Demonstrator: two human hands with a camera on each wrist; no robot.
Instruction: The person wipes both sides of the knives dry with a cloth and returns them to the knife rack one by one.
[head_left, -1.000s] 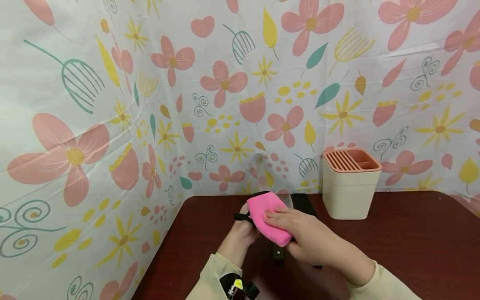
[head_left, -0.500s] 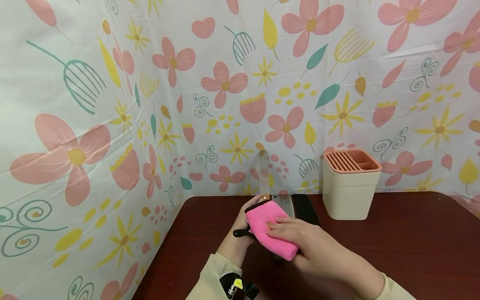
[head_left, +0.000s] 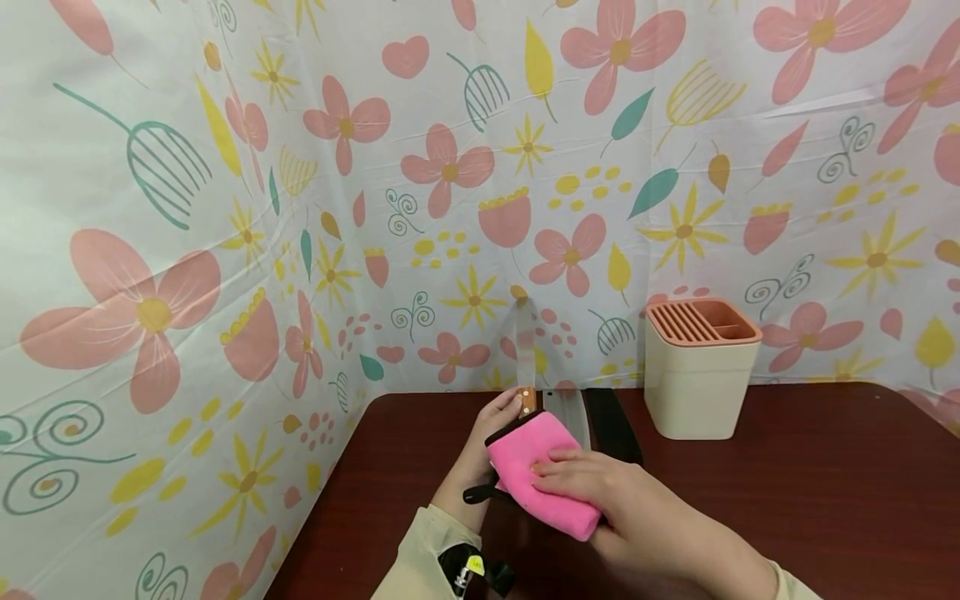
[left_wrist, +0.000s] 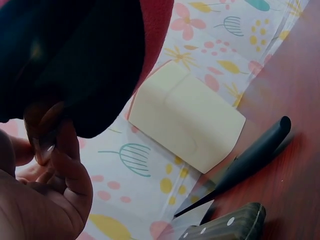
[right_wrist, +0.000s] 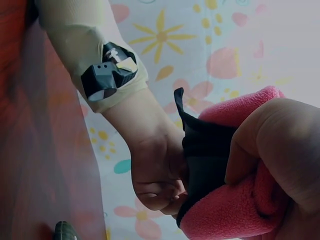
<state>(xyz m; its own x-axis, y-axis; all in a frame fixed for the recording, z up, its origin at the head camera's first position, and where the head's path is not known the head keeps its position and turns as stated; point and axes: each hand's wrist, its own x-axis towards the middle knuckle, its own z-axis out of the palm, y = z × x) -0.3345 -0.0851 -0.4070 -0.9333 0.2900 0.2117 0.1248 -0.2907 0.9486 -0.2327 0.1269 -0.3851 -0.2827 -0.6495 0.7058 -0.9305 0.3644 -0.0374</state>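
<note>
My left hand grips a knife by its wooden handle, with the blade pointing up and away. In the left wrist view the curled fingers and thumb of that hand pinch the brown handle end. My right hand holds a folded, fluffy pink cloth with a black backing and hanging loop. The cloth overlaps the lower part of the knife handle in the head view. In the right wrist view the black backing lies against the fingers of my left hand.
A black knife and a knife with a silver blade lie on the dark red table. Beyond them at right stands a cream knife block with a slotted orange top. A flowered curtain borders the table behind and at left.
The pink cloth and right hand have moved down and slightly right, toward the person. More of the held knife's blade and its wooden handle show now. The left hand stays about where it was.
</note>
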